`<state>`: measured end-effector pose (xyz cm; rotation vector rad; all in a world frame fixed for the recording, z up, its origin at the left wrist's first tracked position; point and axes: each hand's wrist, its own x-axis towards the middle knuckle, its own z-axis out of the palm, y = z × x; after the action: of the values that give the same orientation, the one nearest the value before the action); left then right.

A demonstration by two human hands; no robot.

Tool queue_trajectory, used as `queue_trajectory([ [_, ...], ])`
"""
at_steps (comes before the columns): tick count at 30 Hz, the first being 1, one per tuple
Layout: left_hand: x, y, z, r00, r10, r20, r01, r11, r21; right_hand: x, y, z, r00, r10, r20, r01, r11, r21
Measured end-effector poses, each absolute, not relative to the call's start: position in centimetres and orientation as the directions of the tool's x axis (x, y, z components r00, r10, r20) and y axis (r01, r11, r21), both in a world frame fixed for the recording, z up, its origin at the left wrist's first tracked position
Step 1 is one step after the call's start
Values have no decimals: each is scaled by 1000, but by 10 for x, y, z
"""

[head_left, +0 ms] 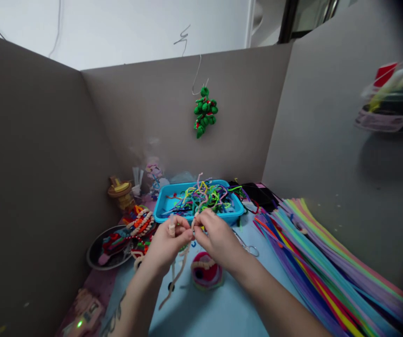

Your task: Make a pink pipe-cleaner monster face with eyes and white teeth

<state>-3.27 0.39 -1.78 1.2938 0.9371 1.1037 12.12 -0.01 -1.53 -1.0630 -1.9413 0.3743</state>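
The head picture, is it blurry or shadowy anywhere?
In the head view, the stuff on the right wall is blurry, with a shadow below; the head view's upper right corner goes black; also there, a soft shadow lies on the blue tabletop.

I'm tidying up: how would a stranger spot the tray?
Start at the grey back panel. Below it, just beyond the left hand and right hand, sits the tray. It is bright blue and rectangular, piled with tangled stems, while the bowl to its left is round.
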Motion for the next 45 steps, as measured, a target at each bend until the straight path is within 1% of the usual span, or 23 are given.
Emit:
queue_trajectory([
  [6, -35, 4, -20, 279, 959, 57, -121, -24, 992, 118, 2, -23, -236, 775, 586, 512, 612, -603],
  [12, -36, 3, -17, 278, 960, 35, -135, 3, 991, 115, 0, -21, -187, 792, 581, 483, 589, -648],
  [15, -35, 2, -16, 292, 955, 48, -139, -7, 990, 118, 1, -16, -170, 824, 541, 436, 555, -708],
  [19, -34, 1, -14, 292, 953, 75, -139, -36, 990, 127, 2, -7, -170, 857, 487, 333, 515, -790],
  [24, -34, -1, -12, 289, 954, 83, -114, -52, 992, 133, 1, 0, -187, 882, 432, 274, 469, -840],
  [28, -33, -2, -9, 299, 950, 84, -109, -53, 993, 131, -1, 1, -212, 884, 418, 256, 463, -849],
  [31, -30, -2, -8, 269, 959, 92, -54, -80, 995, 130, -1, 0, -197, 886, 419, 267, 460, -847],
  [36, -28, -6, -7, 173, 971, 166, 113, -187, 976, 126, 0, -6, -129, 873, 471, 319, 486, -814],
  [40, -27, -9, -4, 123, 954, 275, 187, -294, 937, 119, -4, -8, -140, 872, 470, 338, 488, -805],
  [42, -27, -9, -4, 128, 951, 283, 185, -303, 935, 117, -5, -8, -148, 877, 458, 333, 480, -811],
  [45, -28, -9, -4, 148, 966, 211, 72, -223, 972, 116, -5, -7, -160, 877, 454, 325, 481, -814],
])
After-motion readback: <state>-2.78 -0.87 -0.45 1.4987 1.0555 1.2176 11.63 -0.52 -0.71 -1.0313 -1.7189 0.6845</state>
